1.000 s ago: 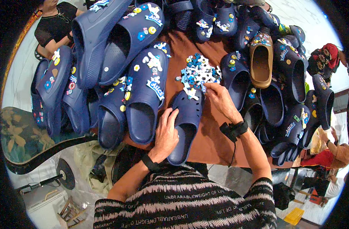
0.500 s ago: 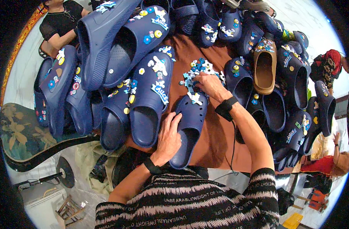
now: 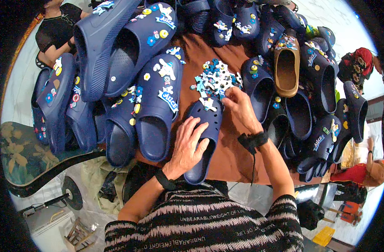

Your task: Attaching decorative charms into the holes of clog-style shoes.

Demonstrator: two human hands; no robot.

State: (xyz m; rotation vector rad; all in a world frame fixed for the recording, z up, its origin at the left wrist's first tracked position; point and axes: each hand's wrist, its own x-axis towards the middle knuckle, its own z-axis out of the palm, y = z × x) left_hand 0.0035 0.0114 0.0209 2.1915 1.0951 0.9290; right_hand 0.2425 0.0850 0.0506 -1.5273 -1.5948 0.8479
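A navy clog [image 3: 205, 122] with rows of holes lies toe-away before me, with a white figure charm [image 3: 208, 104] fixed near its toe. My left hand [image 3: 187, 145] holds it from the left, fingers spread over its upper and thumb at the foot opening. My right hand [image 3: 241, 107] is closed in a pinch just right of the toe. At its fingertips is a small bluish shoe charm, mostly hidden by the fingers. Just beyond the toe is a loose heap of white, blue and black charms [image 3: 215, 77].
Charm-covered navy clogs [image 3: 160, 105] crowd the left side, some stacked high. More clogs [image 3: 301, 113] stand at the right, around a tan clog [image 3: 287, 71]. Brown cloth [image 3: 236, 155] covers the table. A cable hangs from my right wristband [image 3: 253, 140]. Other people are in the background.
My right hand has drawn back from the charm heap toward the clog's right side, fingers pinched. My left hand has shifted from the clog's left edge onto its upper.
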